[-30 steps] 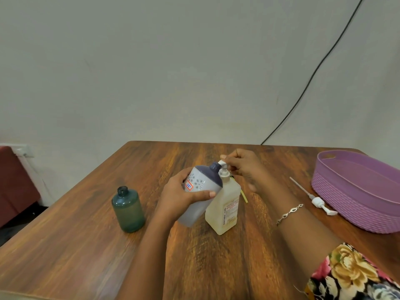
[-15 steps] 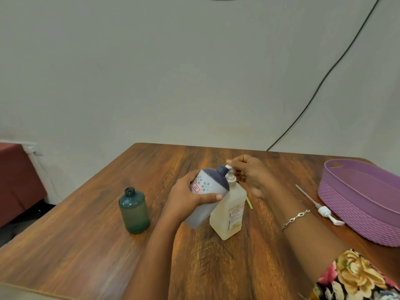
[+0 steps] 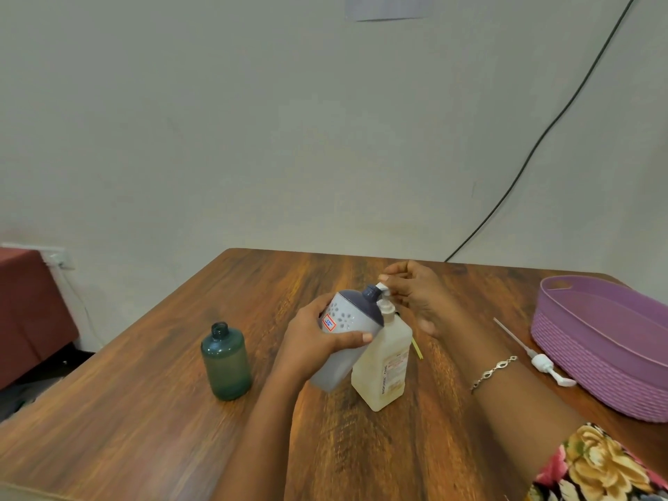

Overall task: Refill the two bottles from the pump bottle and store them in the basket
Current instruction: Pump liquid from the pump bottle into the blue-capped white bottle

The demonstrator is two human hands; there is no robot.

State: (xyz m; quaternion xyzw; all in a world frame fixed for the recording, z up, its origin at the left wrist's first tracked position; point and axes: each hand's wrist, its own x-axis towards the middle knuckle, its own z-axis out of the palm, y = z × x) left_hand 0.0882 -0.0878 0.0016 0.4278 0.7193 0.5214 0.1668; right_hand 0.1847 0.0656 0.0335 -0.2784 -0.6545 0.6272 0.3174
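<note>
My left hand (image 3: 318, 341) grips a grey bottle with a dark blue top (image 3: 347, 320), tilted so its open neck meets the white nozzle of the pump bottle (image 3: 385, 367). That pump bottle is pale yellow, translucent, and stands on the table. My right hand (image 3: 415, 294) rests on the white pump head, fingers curled over it. A green bottle (image 3: 226, 361) without a cap stands upright to the left. The purple basket (image 3: 607, 359) sits at the right edge.
A loose white pump head with a long tube (image 3: 542, 361) lies on the wooden table (image 3: 144, 428) just left of the basket. A thin yellow stick (image 3: 417, 348) lies behind the pump bottle. A black cable (image 3: 542, 139) runs down the wall.
The view has tilted upward, so everything sits lower in the frame. Both hands and the two bottles keep the same pose on the pump.
</note>
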